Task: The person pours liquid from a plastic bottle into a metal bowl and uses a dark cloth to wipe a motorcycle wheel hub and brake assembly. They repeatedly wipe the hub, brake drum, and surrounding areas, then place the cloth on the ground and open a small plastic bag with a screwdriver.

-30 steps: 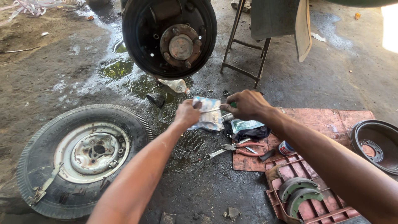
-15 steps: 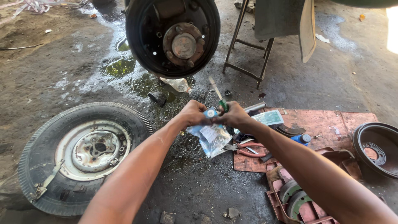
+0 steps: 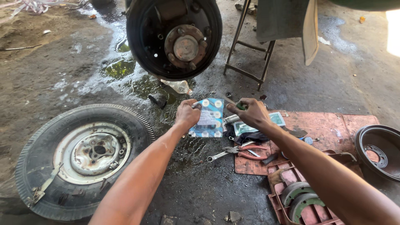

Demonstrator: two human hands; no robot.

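My left hand (image 3: 187,114) pinches the top left corner of a small blue and white plastic packet (image 3: 208,118) and holds it up flat in front of me. My right hand (image 3: 253,113) is closed around a green-handled tool (image 3: 238,106), a screwdriver by its look, whose tip points at the packet's upper right corner. Both hands hover above the wet ground, just below a bare brake backing plate with its wheel hub (image 3: 183,44). Under my right hand lie a second packet (image 3: 260,125) and a dark cloth (image 3: 249,137).
A removed wheel with tyre (image 3: 83,154) lies at the left. Red-handled pliers (image 3: 246,151) and a spanner (image 3: 216,156) rest by a reddish mat (image 3: 329,125). A red tray (image 3: 287,200) holds brake shoes (image 3: 301,197). A brake drum (image 3: 378,151) sits at right, a metal stand (image 3: 250,46) behind.
The packet has been lifted and turned flat, held now by my left hand alone. My right hand has shifted right, off the packet, with the green tool pointing at it.
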